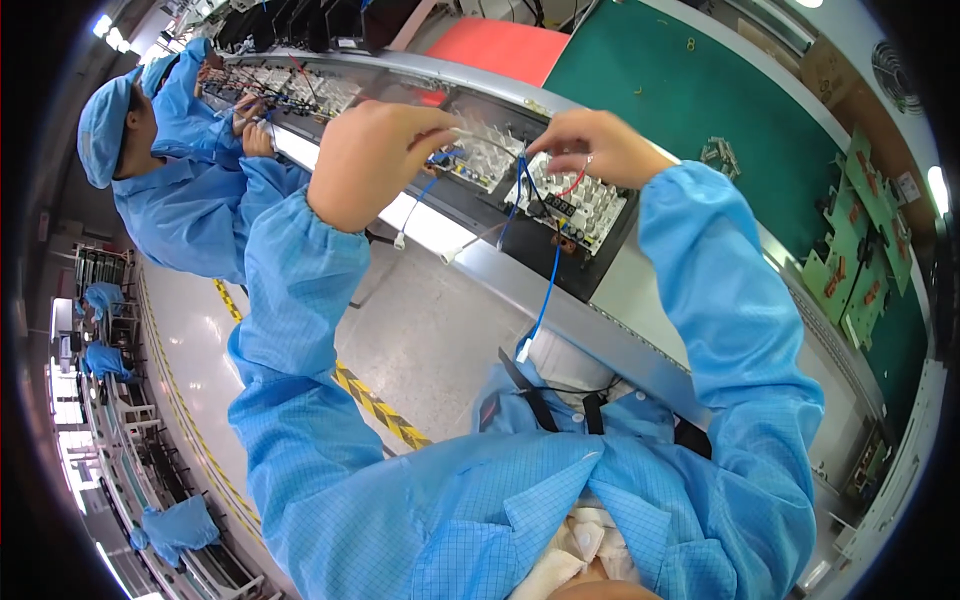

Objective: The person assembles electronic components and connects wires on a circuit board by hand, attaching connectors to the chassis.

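My left hand [365, 165] is raised over the line, its thumb and fingers pinching one end of a thin pale wire [490, 141]. That wire runs across to a small bunch of blue wires [521, 172], where the fingertips of my right hand [605, 148] are closed. Under my right hand lies a white circuit board [590, 208] with a dark digit display [558, 204] and a red wire [573, 184]. A similar board [485, 165] sits just left of it. Blue leads hang over the front edge, one ending in a white connector [523, 350].
A metal rail [470, 262] borders the line in front of me. Beyond stand a green mat [660, 90], a red sheet [495, 48], a pile of small metal parts [719, 156] and green boards [860, 240]. Co-workers in blue [185, 215] work at the left.
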{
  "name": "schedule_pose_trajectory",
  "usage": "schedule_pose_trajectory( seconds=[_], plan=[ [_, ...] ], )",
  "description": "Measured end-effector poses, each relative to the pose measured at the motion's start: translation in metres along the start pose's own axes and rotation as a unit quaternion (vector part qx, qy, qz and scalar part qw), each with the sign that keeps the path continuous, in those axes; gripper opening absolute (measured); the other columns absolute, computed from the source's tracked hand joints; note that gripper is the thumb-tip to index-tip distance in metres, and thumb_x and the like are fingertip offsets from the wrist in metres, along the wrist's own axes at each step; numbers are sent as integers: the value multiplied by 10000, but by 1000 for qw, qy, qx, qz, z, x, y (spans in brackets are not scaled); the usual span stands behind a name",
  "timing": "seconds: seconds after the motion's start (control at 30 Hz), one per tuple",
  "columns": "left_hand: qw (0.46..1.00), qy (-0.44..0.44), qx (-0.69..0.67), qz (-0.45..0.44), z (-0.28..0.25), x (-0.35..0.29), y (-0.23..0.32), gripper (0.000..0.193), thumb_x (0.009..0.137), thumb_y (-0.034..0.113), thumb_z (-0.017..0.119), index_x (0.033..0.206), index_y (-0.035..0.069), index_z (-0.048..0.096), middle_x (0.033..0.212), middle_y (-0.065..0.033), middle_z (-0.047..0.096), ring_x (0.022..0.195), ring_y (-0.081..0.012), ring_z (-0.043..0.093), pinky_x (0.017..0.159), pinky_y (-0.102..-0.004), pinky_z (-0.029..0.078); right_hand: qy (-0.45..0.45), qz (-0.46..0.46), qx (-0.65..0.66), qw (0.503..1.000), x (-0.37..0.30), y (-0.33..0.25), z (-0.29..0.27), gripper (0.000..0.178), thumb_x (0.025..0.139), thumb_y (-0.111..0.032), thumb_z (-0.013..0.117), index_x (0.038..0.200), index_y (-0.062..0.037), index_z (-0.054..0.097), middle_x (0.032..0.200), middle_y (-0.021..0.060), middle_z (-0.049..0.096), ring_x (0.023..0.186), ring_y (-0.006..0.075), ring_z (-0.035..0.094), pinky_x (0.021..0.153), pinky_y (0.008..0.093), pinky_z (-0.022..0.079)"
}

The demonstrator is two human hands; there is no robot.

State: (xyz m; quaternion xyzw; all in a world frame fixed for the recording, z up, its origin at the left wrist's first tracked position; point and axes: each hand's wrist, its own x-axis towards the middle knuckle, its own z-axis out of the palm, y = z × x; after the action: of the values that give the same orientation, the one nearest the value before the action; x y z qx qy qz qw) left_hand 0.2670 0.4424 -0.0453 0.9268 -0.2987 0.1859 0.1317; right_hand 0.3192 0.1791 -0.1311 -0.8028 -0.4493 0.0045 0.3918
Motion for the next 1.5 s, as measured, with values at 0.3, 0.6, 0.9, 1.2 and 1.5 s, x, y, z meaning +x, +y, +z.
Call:
schedule_pose_trajectory(
  seconds=[0.3,0.6,0.9,1.2,1.5],
  plan=[
    [995,92,-14,-17,8,-12,47,155,781,154,656,911,72,678,814,-126,651,707,-297,616,622,-331,488,-11,-54,-74,996,-12,38,24,131,798,-172,636,850,-56,606,806,96,563,802,276,528,703,373,424],
    [945,187,-268,-24,96,-158,115,114,799,67,559,789,-16,638,678,-118,632,584,-219,610,531,-306,487,40,-60,-87,994,-37,59,17,75,715,-55,645,781,-77,616,781,57,576,796,264,522,707,364,411],
    [966,142,-171,-136,178,-131,101,399,730,-66,531,1111,31,596,986,-156,595,926,-331,566,795,-370,467,30,-101,-155,982,-39,37,13,93,681,-79,630,772,-95,618,780,83,558,769,302,523,672,390,416],
    [964,29,-168,-205,144,-83,101,426,750,-8,531,1131,164,614,758,-93,499,708,-273,542,615,-356,448,90,-94,-142,981,-32,26,28,116,667,-89,696,762,-85,628,890,30,545,853,247,511,737,366,398],
    [978,-131,-141,-81,127,-73,71,548,746,-17,471,1232,221,552,762,-98,517,697,-292,559,616,-366,465,81,-65,-129,986,-21,12,39,92,699,-142,682,748,-89,624,905,18,545,886,235,509,756,358,385]
  ],
)
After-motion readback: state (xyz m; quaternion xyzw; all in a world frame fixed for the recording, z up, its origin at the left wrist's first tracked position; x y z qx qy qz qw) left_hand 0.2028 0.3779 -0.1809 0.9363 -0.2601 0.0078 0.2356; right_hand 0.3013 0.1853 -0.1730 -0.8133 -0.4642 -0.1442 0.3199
